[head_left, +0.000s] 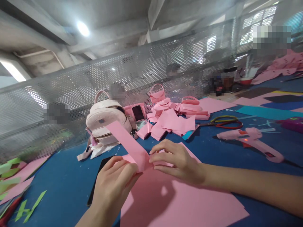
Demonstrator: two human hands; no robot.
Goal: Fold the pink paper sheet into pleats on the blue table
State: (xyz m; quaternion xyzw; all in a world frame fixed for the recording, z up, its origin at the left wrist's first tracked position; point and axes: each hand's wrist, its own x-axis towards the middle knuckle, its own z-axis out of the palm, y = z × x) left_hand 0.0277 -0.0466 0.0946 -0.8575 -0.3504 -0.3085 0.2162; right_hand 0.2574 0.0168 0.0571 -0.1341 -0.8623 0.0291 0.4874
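Observation:
Between my two hands is a folded pink paper piece (pixel 130 142), with one long strip rising up and to the left. My left hand (pixel 115 176) pinches its lower left edge, thumb against curled fingers. On the other side, the bent fingers of my right hand (pixel 176 159) close on the piece's right part, where some of the paper is hidden behind them. Both hands are just above large pink paper sheets (pixel 180 205) on the blue table (pixel 63 179). A dark flat object (pixel 99 173) lies partly behind my left hand.
A white backpack (pixel 109 116) stands behind, beside folded pink paper pieces and small paper bags (pixel 157 96). To the right lie scissors (pixel 224 121) and a pink glue gun (pixel 251 142) with its cord. Green paper strips (pixel 33 206) are at left. A perforated metal screen (pixel 142 66) runs along the back.

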